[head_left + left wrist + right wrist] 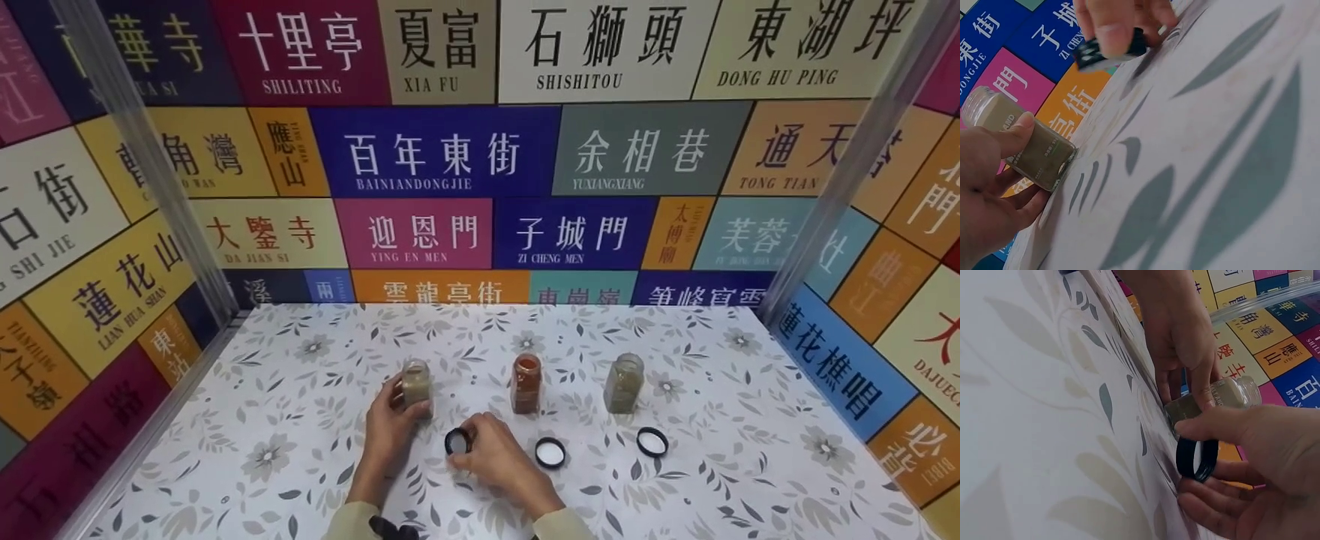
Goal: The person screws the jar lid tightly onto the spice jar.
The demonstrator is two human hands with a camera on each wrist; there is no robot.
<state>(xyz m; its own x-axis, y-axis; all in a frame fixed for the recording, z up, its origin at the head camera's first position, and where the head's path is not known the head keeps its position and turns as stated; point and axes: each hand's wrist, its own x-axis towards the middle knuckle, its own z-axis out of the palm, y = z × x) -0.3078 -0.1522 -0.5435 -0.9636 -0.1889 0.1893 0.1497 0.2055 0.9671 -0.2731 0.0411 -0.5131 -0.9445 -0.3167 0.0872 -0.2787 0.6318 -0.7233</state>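
My left hand [391, 424] grips a glass spice jar [417, 384] of pale brownish powder, its mouth uncovered. The jar stands upright on the table; the left wrist view shows the thumb across its printed side. Just to the right, my right hand [495, 454] pinches a black screw lid [457, 442] between thumb and fingers. In the right wrist view the lid [1197, 458] is tilted on edge, close to the jar [1207, 405] and apart from its mouth. Part of the jar is covered by the left fingers.
An uncovered jar of red-orange powder [526, 384] and one of greenish powder [624, 384] stand to the right. Before them lie two black lids [550, 453] with white insides. Flower-patterned cloth covers the table [262, 397]; sign-printed panels [435, 150] rise behind and at the sides.
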